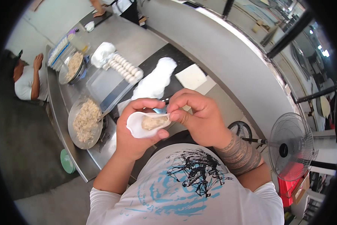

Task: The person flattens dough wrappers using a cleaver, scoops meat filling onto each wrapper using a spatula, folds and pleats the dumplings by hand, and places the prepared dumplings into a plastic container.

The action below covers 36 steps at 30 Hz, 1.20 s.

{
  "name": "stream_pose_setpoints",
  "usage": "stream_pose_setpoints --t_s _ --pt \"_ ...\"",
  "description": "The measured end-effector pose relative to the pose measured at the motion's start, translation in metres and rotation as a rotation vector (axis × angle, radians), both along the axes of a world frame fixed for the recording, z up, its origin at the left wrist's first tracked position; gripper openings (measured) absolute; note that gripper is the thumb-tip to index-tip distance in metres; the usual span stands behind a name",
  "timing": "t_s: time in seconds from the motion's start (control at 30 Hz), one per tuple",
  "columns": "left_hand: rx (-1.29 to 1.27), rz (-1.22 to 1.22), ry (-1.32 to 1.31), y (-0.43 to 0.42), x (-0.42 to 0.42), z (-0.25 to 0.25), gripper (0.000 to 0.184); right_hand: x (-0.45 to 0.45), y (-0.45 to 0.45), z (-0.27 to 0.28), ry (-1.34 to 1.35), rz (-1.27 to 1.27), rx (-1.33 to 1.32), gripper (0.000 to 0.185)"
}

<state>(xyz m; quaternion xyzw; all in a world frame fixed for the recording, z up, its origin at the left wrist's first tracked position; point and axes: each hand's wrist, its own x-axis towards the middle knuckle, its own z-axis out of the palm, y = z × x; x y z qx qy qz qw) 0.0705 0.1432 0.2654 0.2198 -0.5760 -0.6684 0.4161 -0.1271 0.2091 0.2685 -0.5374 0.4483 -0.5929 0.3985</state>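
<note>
A round white dough wrapper (134,126) with a lump of pale minced filling (152,123) lies cupped in my left hand (129,141), whose fingers curl around its sides. The thumb and forefinger of my right hand (203,119) pinch the wrapper's right edge together, while its left side still gapes around the filling. Just beyond my hands, a crumpled white cloth (155,80) is spread on the black surface. To the left of my left hand stands a large bowl of filling (85,122) with a utensil handle leaning out of it.
Rows of round white pieces (124,68) lie beside a clear plastic tray (106,80). A second bowl of filling (74,64) stands farther back on the steel table (133,28). One person (28,80) is at the left, another's hand (98,12) at the top. A fan (290,146) stands right.
</note>
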Motion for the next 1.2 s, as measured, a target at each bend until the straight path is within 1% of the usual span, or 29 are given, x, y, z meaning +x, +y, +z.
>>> stream_pose_setpoints --t_s 0.1,0.13,0.23,0.27,0.37,0.4,0.5,0.53,0.57,0.67,0.73,0.83,0.9,0.93,1.0,1.03,1.1,1.17,1.2 --pt "0.039 -0.075 0.132 0.009 -0.03 -0.014 0.057 -0.021 0.021 0.006 0.238 -0.128 -0.112 0.008" --pt "0.013 -0.08 0.133 0.014 -0.038 -0.016 0.05 -0.027 0.027 0.005 0.258 -0.167 -0.165 0.008" --pt "0.058 -0.165 0.014 0.024 -0.053 -0.008 0.045 -0.042 0.052 0.011 0.185 -0.224 -0.059 0.008" --pt "-0.034 -0.21 -0.01 0.023 -0.06 -0.006 0.043 -0.048 0.059 0.011 0.173 -0.223 -0.048 0.009" --pt "-0.177 -0.181 0.043 0.031 -0.084 -0.016 0.045 -0.069 0.073 0.001 0.201 -0.186 -0.061 0.011" --pt "-0.048 -0.164 0.136 0.041 -0.094 -0.014 0.045 -0.072 0.078 0.002 0.21 -0.197 -0.049 0.01" --pt "0.183 -0.171 0.26 0.057 -0.105 -0.019 0.042 -0.079 0.085 0.005 0.275 -0.22 -0.048 0.008" --pt "0.184 -0.179 0.274 0.06 -0.107 -0.021 0.041 -0.081 0.087 0.005 0.322 -0.228 -0.069 0.007" --pt "0.166 -0.183 0.23 0.061 -0.106 -0.022 0.04 -0.082 0.087 0.006 0.369 -0.234 -0.091 0.007" --pt "0.093 -0.176 0.13 0.058 -0.097 -0.026 0.038 -0.075 0.086 0.01 0.211 -0.258 -0.028 0.007" --pt "0.013 -0.15 0.107 0.056 -0.092 -0.029 0.037 -0.074 0.079 0.005 0.215 -0.197 -0.033 0.008" --pt "0.016 -0.054 0.173 0.057 -0.086 -0.029 0.039 -0.07 0.065 0.002 0.235 -0.14 -0.024 0.01" --pt "0.208 0.02 0.35 0.061 -0.081 -0.03 0.045 -0.06 0.055 -0.001 0.261 -0.114 -0.025 0.011" --pt "0.213 0.023 0.343 0.056 -0.072 -0.036 0.049 -0.054 0.049 0.0 0.282 -0.104 -0.041 0.011" --pt "0.224 0.035 0.292 0.051 -0.05 -0.037 0.047 -0.042 0.037 0.001 0.33 -0.081 -0.09 0.011" --pt "0.245 0.035 0.265 0.048 -0.041 -0.035 0.046 -0.034 0.031 0.0 0.277 -0.075 -0.108 0.011" --pt "0.136 0.043 0.202 0.041 -0.023 -0.031 0.042 -0.017 0.019 0.0 0.178 -0.074 -0.137 0.012" --pt "0.043 0.038 0.173 0.032 -0.002 -0.032 0.041 -0.001 0.007 0.004 0.144 -0.028 -0.086 0.013" --pt "-0.003 0.044 0.164 0.026 0.007 -0.034 0.04 0.004 0.0 0.003 0.173 0.017 -0.089 0.012"
